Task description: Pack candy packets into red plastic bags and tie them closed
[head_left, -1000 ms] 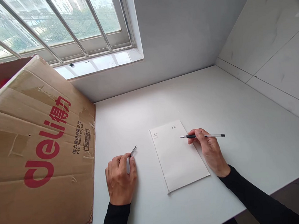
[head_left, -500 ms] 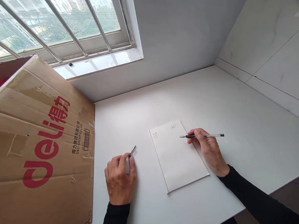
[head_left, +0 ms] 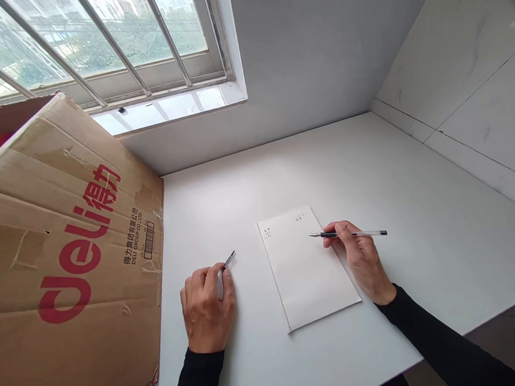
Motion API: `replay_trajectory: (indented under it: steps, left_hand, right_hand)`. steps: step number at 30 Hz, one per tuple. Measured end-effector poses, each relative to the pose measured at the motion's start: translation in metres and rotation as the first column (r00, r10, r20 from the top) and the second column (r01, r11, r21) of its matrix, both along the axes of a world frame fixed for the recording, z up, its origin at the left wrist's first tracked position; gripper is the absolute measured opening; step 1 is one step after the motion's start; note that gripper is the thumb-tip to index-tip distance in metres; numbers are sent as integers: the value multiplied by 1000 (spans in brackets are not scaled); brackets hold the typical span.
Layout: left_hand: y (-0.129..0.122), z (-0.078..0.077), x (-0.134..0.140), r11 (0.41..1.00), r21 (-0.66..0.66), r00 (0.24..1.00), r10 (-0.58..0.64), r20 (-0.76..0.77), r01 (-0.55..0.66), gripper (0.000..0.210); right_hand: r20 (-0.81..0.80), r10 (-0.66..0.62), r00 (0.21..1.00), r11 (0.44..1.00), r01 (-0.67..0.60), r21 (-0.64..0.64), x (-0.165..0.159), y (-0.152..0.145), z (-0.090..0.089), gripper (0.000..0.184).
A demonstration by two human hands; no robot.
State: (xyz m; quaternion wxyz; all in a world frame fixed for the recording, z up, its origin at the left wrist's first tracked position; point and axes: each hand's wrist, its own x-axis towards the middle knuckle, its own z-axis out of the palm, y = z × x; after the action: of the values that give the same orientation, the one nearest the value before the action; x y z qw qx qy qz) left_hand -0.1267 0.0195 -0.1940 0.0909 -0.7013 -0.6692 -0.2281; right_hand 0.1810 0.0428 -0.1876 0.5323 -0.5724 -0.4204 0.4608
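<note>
My right hand (head_left: 359, 256) is closed around a pen (head_left: 368, 233) with a black grip and a clear barrel. Its tip points left over the upper right part of a white notepad (head_left: 314, 277); whether it touches the paper I cannot tell. Small handwriting shows at the pad's top left and top right corners. Left of the pad, my left hand (head_left: 209, 305) rests on the table, closed, with a pen cap (head_left: 229, 259) pinched between thumb and index finger. The cap is clear with a black edge.
A large cardboard box (head_left: 90, 257) with red lettering stands along the left side. Behind the white table (head_left: 239, 188) rises a grey wall (head_left: 309, 48), with a barred window (head_left: 110, 44) at the upper left. A tiled wall (head_left: 466, 84) borders the right.
</note>
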Motion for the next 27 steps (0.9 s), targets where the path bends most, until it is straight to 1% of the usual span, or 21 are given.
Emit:
replay_trajectory:
  steps: [27]
  left_hand:
    - [0, 0, 1, 1000, -3, 1000, 4, 1, -4, 17]
  right_hand:
    - [-16, 5, 1000, 1000, -4, 6, -1, 0, 2, 39]
